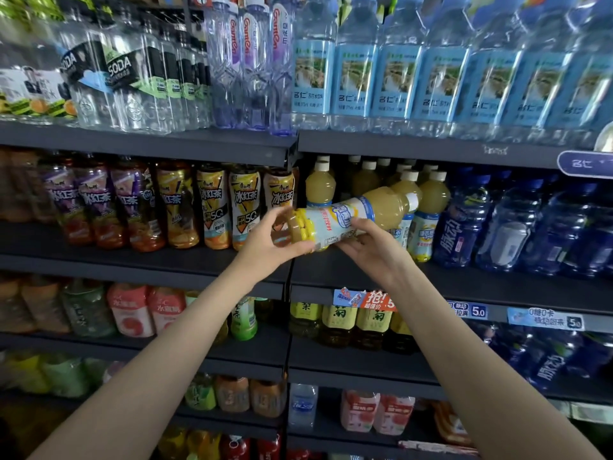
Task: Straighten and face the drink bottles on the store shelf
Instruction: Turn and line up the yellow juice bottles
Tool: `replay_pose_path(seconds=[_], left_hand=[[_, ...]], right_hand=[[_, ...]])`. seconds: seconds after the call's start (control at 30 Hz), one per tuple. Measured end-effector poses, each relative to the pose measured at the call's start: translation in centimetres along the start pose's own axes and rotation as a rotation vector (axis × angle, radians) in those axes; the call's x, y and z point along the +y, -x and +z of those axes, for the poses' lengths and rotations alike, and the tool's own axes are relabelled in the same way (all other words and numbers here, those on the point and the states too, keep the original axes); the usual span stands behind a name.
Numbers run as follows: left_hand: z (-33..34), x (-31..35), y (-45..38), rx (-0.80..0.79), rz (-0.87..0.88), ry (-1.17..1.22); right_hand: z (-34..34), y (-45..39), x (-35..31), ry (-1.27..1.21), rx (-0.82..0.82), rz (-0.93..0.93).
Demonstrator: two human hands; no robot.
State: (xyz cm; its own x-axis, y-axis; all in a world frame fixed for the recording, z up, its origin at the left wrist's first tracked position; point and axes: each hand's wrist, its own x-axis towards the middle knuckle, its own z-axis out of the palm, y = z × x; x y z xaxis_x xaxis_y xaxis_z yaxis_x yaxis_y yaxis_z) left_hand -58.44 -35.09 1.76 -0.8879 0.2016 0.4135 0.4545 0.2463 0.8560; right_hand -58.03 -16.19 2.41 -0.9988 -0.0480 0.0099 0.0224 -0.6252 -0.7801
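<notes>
Dark metal shelf (464, 280) under juice bottle (348, 219) held sideways by left hand (272, 240) and right hand (374, 247).

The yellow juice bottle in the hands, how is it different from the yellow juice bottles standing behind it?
The held yellow juice bottle lies almost sideways, its white cap pointing right; the standing yellow juice bottles are upright with caps on top. The held one is off the shelf, gripped by the left hand at its base and the right hand under its label; the others rest untouched. All share cloudy yellow drink and white caps.
</notes>
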Motion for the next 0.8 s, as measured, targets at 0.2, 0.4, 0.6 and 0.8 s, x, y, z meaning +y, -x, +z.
replay_pose_path(seconds=[0.2, 0.4, 0.6, 0.8], left_hand=[[0.6, -1.8, 0.2, 0.116, 0.127, -0.223], [0.3, -2.9, -0.4, 0.25, 0.303, -0.439], [0.6, -4.9, -1.0, 0.08, 0.153, -0.435], [2.9, -6.6, -2.9, -0.023, 0.0, -0.279]], right_hand=[[0.3, 0.6, -0.9, 0.18, -0.147, 0.03], [0.7, -0.1, 0.0, 0.204, -0.038, -0.1], [0.2, -1.2, 0.4, 1.003, 0.108, -0.311], [1.5, -3.1, 2.8, 1.33, 0.213, -0.391]])
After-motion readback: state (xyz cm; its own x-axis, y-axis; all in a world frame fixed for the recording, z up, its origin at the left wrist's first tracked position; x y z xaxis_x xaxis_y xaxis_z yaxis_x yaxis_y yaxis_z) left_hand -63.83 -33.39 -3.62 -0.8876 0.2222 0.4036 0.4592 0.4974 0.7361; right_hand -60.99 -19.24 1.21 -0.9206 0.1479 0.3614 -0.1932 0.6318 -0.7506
